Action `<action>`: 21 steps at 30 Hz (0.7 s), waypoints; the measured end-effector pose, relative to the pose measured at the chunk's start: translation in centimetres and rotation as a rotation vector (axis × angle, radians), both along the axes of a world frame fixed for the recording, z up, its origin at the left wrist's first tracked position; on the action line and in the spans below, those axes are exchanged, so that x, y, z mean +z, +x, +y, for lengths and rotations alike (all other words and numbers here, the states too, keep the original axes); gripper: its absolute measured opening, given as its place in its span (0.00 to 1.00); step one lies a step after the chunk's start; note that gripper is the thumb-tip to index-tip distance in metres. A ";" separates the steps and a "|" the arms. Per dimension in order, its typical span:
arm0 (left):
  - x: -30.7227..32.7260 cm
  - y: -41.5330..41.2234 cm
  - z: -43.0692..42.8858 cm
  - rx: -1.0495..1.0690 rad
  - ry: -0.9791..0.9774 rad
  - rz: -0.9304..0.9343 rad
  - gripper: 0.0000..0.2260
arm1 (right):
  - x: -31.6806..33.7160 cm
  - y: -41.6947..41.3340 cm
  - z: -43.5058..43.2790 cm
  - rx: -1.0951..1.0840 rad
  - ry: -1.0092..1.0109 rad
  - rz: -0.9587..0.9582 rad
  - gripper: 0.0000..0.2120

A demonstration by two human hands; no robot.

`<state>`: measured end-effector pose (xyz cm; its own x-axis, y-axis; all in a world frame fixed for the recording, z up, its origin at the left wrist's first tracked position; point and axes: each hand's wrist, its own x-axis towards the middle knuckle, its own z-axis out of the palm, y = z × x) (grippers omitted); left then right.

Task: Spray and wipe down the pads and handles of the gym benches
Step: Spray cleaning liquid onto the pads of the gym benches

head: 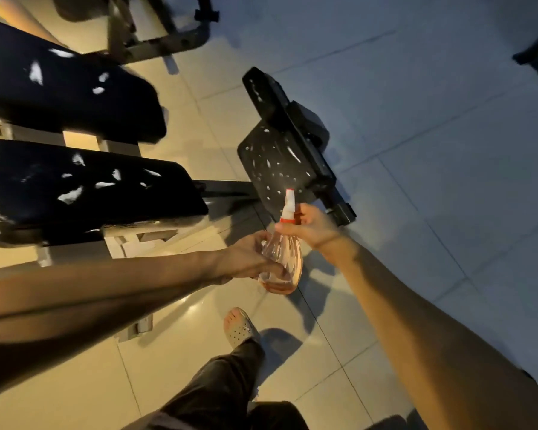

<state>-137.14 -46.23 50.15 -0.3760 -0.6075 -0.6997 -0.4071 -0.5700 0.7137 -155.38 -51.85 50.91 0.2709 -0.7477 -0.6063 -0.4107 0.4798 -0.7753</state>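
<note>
Pale floor tiles [416,150] spread under two long black bench pads [90,187]. I hold the spray bottle [281,262] out before me, its long axis running away from me and its nozzle aimed at the small pad [277,166], which is speckled with droplets. My left hand [249,256] curls its fingers round the bottle's belly; my right hand [311,228] clamps the neck at the trigger.

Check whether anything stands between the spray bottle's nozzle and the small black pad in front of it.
Nothing visible does. The left hand holds the body of the spray bottle and the right hand grips its neck. The nozzle faces the small black pad, with only open air between them.
</note>
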 end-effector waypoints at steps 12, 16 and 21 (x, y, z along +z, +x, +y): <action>-5.6 -2.8 4.8 -0.086 -0.174 0.090 0.30 | -3.9 -3.0 7.5 -0.102 -0.113 -0.010 0.20; -8.7 -3.2 5.4 -0.099 -0.197 0.121 0.29 | -7.1 -3.1 8.0 -0.122 -0.167 0.048 0.17; -15.0 -3.1 3.4 -0.129 -0.241 0.144 0.33 | -12.9 -2.4 7.1 -0.182 -0.247 0.070 0.15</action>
